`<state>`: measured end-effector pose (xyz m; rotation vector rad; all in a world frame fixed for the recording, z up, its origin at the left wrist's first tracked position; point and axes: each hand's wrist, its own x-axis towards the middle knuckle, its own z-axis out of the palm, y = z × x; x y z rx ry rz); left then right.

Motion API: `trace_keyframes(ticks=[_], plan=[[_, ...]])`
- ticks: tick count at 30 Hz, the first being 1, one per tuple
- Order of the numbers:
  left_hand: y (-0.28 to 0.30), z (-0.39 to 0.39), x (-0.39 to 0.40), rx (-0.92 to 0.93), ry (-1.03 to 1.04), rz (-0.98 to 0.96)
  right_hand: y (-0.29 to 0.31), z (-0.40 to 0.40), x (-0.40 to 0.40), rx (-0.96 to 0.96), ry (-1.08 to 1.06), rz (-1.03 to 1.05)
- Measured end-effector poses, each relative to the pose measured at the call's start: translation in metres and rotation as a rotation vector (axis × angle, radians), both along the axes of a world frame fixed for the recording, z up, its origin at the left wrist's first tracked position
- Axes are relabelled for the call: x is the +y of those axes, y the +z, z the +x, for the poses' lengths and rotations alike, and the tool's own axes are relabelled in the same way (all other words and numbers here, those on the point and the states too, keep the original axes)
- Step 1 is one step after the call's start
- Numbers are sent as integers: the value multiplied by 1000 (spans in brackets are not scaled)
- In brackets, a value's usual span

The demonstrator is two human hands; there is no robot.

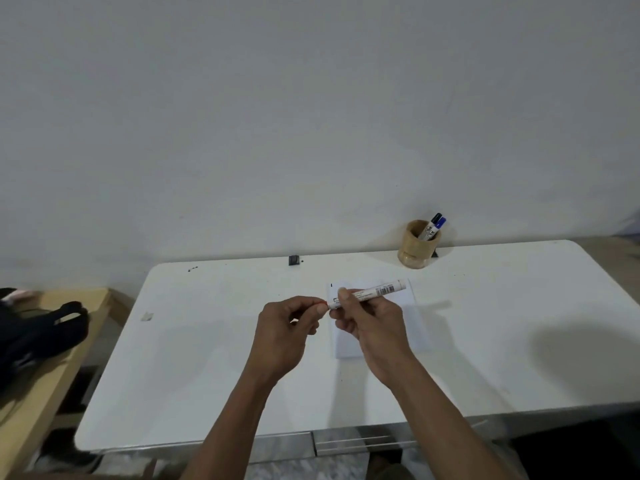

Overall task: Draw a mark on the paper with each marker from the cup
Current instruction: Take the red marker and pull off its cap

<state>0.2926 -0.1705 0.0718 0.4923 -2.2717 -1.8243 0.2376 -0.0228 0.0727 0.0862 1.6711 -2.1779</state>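
Note:
My right hand (367,317) grips a white marker (377,291) held almost level above the paper (412,327), its far end pointing right. At the marker's left end my left hand (291,323) pinches its red cap (322,302); whether the cap is on or off the marker I cannot tell. The white paper lies on the white table (207,358), partly hidden under my right hand, with a small dark mark near its far left corner. A wooden cup (415,249) at the table's far edge holds a black-capped marker (430,226) and a blue-capped marker (439,223).
A small dark object (294,260) sits at the table's far edge by the wall. A wooden bench (41,375) with a black bag (38,337) stands to the left. A strip of tape (147,316) is stuck on the table's left side.

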Motion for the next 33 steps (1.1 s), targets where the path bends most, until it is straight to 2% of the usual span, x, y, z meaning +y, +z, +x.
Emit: trace_keyframes(ticks=[9,13,15,19,21,26,33], plan=[[-13,-15,4,-83,-91,81,-18,-12,17,43,13,39],[-30,-31,-9,-196,-42,151,-26,-47,36,3,-120,-34],[-39,-41,-18,-259,0,44,-30,-67,46,32,-133,8],[-57,-84,-28,-331,144,-311,-46,-99,47,33,-86,77],[-73,-111,-35,-349,188,-399,-57,-110,42,17,-77,96],[-112,-160,-56,-474,210,-524,-83,-127,32,-59,-53,94],[-134,-180,-62,-571,160,-574,-102,-147,23,-121,1,122]])
